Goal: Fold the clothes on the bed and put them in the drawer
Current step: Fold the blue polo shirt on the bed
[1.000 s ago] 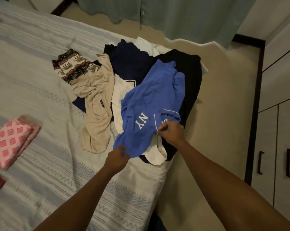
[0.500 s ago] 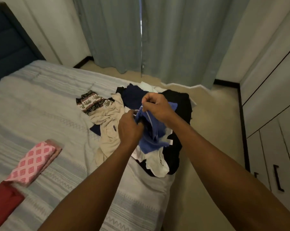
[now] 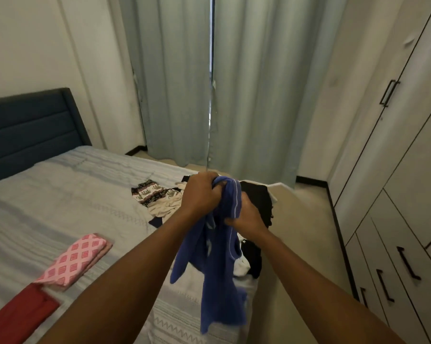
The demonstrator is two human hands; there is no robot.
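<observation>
A blue shirt [image 3: 217, 276] with white piping hangs bunched in the air over the bed's corner. My left hand [image 3: 200, 194] grips its top edge, and my right hand [image 3: 246, 214] grips the cloth just below and to the right. Behind the hands lies a pile of unfolded clothes [image 3: 160, 198] with patterned, beige, black and white pieces, partly hidden by my arms. A folded pink checked garment [image 3: 77, 260] and a folded red garment [image 3: 18, 316] lie on the bed [image 3: 60, 194] at the left.
A white wardrobe with drawers [image 3: 393, 269] and black handles stands along the right wall. Pale green curtains [image 3: 209, 83] hang straight ahead. A dark blue headboard [image 3: 28, 130] is at the far left. A strip of beige floor [image 3: 301, 219] runs between bed and wardrobe.
Both hands have lifted the blue shirt off the pile and raised it, so it now hangs down bunched. The view has tilted upward toward the curtains.
</observation>
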